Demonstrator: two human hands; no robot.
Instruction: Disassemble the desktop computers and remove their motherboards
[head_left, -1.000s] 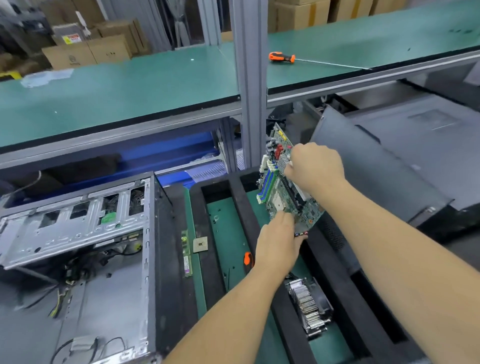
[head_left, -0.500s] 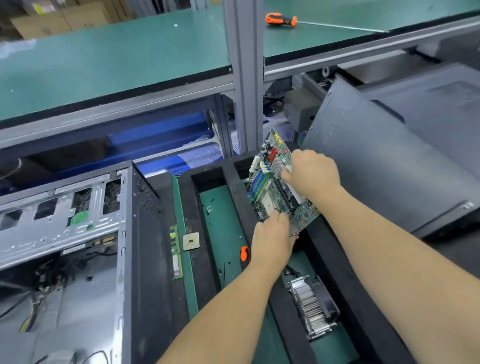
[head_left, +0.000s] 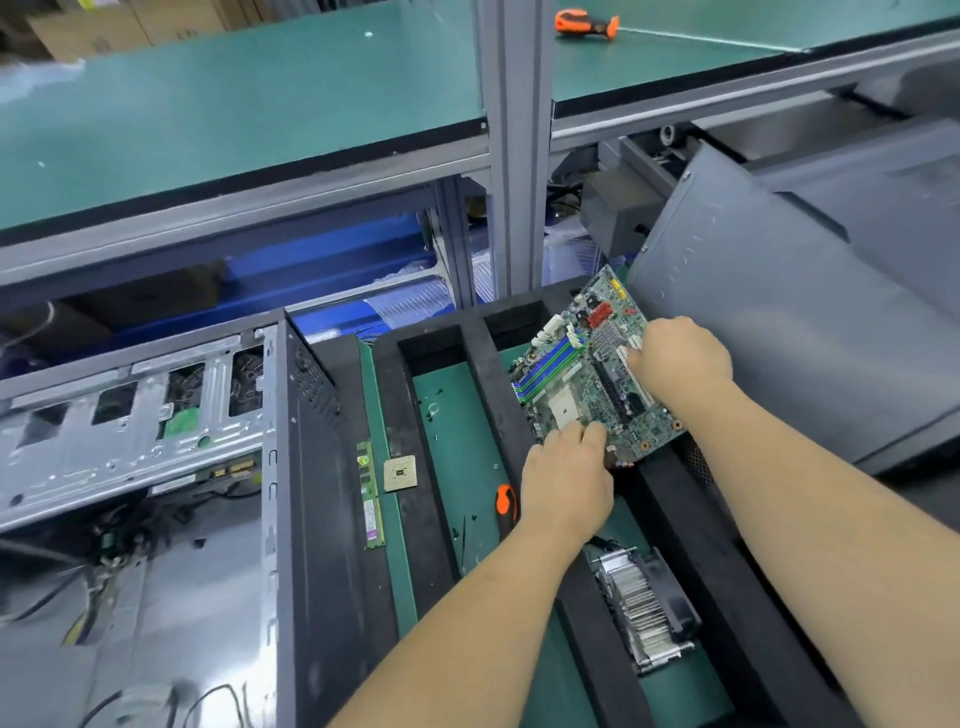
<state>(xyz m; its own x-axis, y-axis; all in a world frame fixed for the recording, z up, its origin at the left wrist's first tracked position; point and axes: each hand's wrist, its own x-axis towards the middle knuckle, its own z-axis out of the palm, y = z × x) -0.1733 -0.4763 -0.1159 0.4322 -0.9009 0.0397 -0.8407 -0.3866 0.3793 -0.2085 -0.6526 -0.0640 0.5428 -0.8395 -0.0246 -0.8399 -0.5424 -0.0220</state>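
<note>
The green populated motherboard (head_left: 587, 374) is gripped tilted over the black foam tray (head_left: 498, 374) by left hand (head_left: 566, 483) and right hand (head_left: 675, 358), so it could get dropped if either edge-grip slips.

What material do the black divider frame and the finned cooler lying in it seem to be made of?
Black divider frame: probably dense foam, judging by its matte, slightly grainy surface and thick soft-edged bars. Finned cooler: bare metal, likely aluminium, given its shiny silver thin fins; its dark fan housing looks like plastic.

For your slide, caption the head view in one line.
Both hands, left hand and right hand, hold a green motherboard tilted over a black foam tray.
</note>
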